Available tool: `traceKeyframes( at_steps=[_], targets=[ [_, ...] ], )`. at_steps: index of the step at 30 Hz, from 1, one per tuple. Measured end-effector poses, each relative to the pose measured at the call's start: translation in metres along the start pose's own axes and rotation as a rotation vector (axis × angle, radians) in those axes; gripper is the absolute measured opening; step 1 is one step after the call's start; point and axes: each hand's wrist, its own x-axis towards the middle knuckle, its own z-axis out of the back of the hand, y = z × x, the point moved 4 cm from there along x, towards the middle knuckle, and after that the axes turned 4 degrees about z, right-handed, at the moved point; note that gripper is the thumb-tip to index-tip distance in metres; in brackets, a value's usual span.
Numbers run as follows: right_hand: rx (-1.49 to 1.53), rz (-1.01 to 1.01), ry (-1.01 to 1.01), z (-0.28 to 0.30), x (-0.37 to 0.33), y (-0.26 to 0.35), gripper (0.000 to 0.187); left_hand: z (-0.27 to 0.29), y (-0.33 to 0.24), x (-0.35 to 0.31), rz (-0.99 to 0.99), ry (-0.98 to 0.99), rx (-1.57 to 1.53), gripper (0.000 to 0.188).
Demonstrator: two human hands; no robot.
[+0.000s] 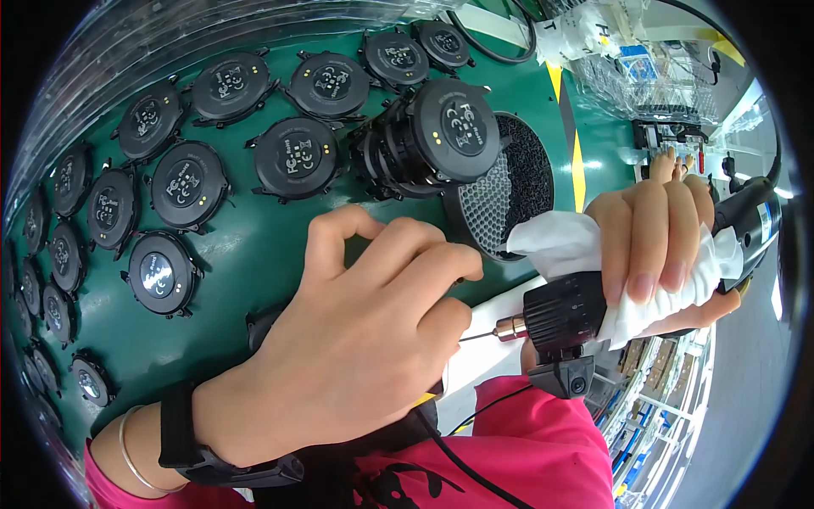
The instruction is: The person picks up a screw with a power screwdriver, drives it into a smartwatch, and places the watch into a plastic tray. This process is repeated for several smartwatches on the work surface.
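My right hand (653, 237) wraps around a black electric screwdriver (564, 314), with white cloth (555, 242) between fingers and tool. The thin bit points left, its tip reaching the fingers of my left hand (365, 331). That hand is curled, thumb and fingertips drawn together; whatever they pinch is hidden. Beneath it, the edge of a dark object (261, 327) shows. Just beyond my hands stands a stack of round black watch cases (458, 131), backs up. Beside it, a dark oval tray (487, 208) with a honeycomb grid holds many small black pieces, apparently screws.
Many single watch cases (182, 187) lie in rows on the green mat (229, 254), left and far. Clear plastic (254, 25) borders the far side. Yellow-black tape (578, 161) edges the mat at right. Beyond it are another person's fingers (666, 165) and shelving (653, 407).
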Motion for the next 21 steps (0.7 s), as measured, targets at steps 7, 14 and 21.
traceKeyframes(
  at_steps=[7, 14, 21],
  targets=[
    [-0.031, 0.041, 0.038, 0.000, 0.000, 0.002, 0.049, 0.000, 0.003, -0.002, 0.004, -0.022, 0.026, 0.015],
    [-0.043, 0.092, -0.032, 0.002, 0.000, 0.008, 0.052, 0.004, 0.004, 0.000, 0.067, -0.018, -0.041, 0.012],
    [-0.058, 0.113, -0.026, 0.000, -0.004, 0.006, 0.053, 0.005, 0.004, 0.001, 0.067, -0.012, -0.067, 0.011]
  ],
)
